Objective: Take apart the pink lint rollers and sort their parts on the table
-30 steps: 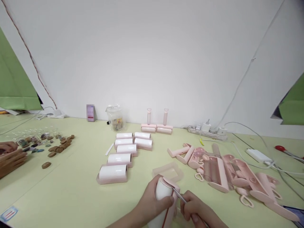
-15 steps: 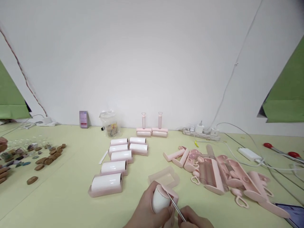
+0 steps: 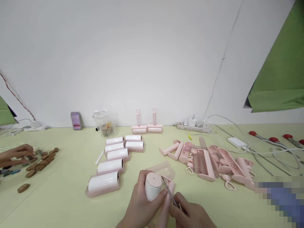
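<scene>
My left hand (image 3: 140, 202) is wrapped round a white lint roller roll (image 3: 152, 192) with a flat pink end cap facing up. A pink plastic housing (image 3: 168, 185) lies against the roll's right side, touching my left fingers. My right hand (image 3: 187, 210) is closed round a thin metal tool (image 3: 168, 189), whose kind I cannot make out. The tool's tip is between the roll's cap and the housing's upper end. Just beyond my hands rests a translucent pale cover (image 3: 163, 169) on the table.
Several white rolls in pale trays (image 3: 104, 182) stand left of centre. Loose pink roller parts (image 3: 206, 164) lie to the right. Two upright pink lint rollers (image 3: 139, 122) and a power strip (image 3: 193, 127) line the wall. At far left, another person's hand (image 3: 17, 155) is over corks (image 3: 45, 160).
The roll's pink end cap now shows fully, apart from the housing, where the housing's end covered it before. The view has shifted right. Another person's hand has come in at left.
</scene>
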The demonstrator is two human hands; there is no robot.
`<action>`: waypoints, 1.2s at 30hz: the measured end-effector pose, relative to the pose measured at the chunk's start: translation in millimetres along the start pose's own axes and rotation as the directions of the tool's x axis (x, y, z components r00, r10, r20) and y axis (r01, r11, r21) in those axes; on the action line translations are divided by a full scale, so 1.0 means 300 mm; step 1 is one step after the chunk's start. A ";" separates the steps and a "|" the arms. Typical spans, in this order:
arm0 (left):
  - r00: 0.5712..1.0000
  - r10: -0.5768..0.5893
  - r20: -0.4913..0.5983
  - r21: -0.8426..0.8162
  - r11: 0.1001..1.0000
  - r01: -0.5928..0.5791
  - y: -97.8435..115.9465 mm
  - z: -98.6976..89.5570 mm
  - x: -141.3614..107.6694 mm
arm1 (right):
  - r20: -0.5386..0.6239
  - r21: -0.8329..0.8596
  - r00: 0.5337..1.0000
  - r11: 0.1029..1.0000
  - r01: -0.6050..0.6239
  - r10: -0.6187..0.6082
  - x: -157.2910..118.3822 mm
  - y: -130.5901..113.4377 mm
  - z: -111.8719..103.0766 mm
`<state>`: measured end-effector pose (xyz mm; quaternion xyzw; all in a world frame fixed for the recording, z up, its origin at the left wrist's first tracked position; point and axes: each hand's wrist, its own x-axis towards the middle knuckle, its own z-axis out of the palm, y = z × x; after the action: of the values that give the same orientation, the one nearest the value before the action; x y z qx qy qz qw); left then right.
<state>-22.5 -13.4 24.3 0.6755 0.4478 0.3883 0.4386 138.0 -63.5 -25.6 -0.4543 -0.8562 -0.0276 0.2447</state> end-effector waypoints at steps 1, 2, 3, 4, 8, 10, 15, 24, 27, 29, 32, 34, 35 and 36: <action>1.000 0.029 -0.006 0.030 0.999 -0.029 -0.001 -0.012 0.004 | 0.040 -0.051 0.998 0.998 0.041 -0.039 0.005 0.001 -0.010; 0.998 0.053 -0.020 0.064 0.997 -0.052 -0.002 -0.025 0.010 | 0.070 -0.101 0.995 0.991 0.083 -0.076 0.010 0.004 -0.018; 0.996 0.075 -0.042 0.102 0.992 -0.070 -0.002 -0.038 0.017 | 0.082 -0.145 0.990 0.982 0.124 -0.113 0.012 0.007 -0.023; 0.994 0.094 -0.061 0.144 0.986 -0.084 -0.003 -0.052 0.024 | 0.078 -0.176 0.986 0.972 0.156 -0.144 0.014 0.012 -0.026; 0.976 0.194 -0.096 0.380 0.914 -0.144 -0.020 -0.097 0.055 | -0.026 -0.078 0.985 0.982 0.171 -0.173 0.024 0.033 -0.043; 0.962 0.262 -0.072 0.528 0.828 -0.187 -0.037 -0.108 0.067 | -0.108 0.123 0.987 0.984 0.131 -0.118 0.041 0.034 -0.068; 0.953 0.303 0.021 0.783 0.588 -0.204 -0.060 -0.109 0.080 | -0.096 0.448 0.995 0.893 0.046 -0.003 0.122 -0.006 -0.163; 0.967 0.248 0.055 0.859 0.482 -0.173 -0.057 -0.103 0.081 | 0.047 0.455 0.998 0.890 0.025 -0.052 0.179 -0.009 -0.189; 0.973 0.223 0.062 0.860 0.483 -0.165 -0.059 -0.099 0.084 | 0.038 0.489 0.998 0.872 0.026 -0.051 0.173 -0.009 -0.181; 0.975 0.213 0.065 0.861 0.481 -0.162 -0.061 -0.097 0.086 | 0.038 0.498 0.998 0.867 0.025 -0.051 0.169 -0.013 -0.178; 0.977 0.200 0.075 0.867 0.471 -0.163 -0.065 -0.095 0.085 | 0.058 0.492 0.998 0.871 0.004 -0.038 0.164 -0.014 -0.171; 0.979 0.185 0.088 0.875 0.455 -0.164 -0.066 -0.097 0.083 | 0.071 0.482 0.997 0.876 -0.019 -0.017 0.162 -0.007 -0.166; 0.980 0.176 0.095 0.880 0.445 -0.166 -0.065 -0.099 0.082 | 0.076 0.480 0.997 0.876 -0.041 0.005 0.162 -0.001 -0.165; 0.981 0.167 0.103 0.884 0.437 -0.167 -0.062 -0.101 0.082 | 0.083 0.482 0.996 0.873 -0.073 0.038 0.163 0.007 -0.164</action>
<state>-48.0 21.5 19.5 0.8453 0.5156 0.1389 -0.0186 136.0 -38.2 38.8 -0.4037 -0.8306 0.2106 0.3204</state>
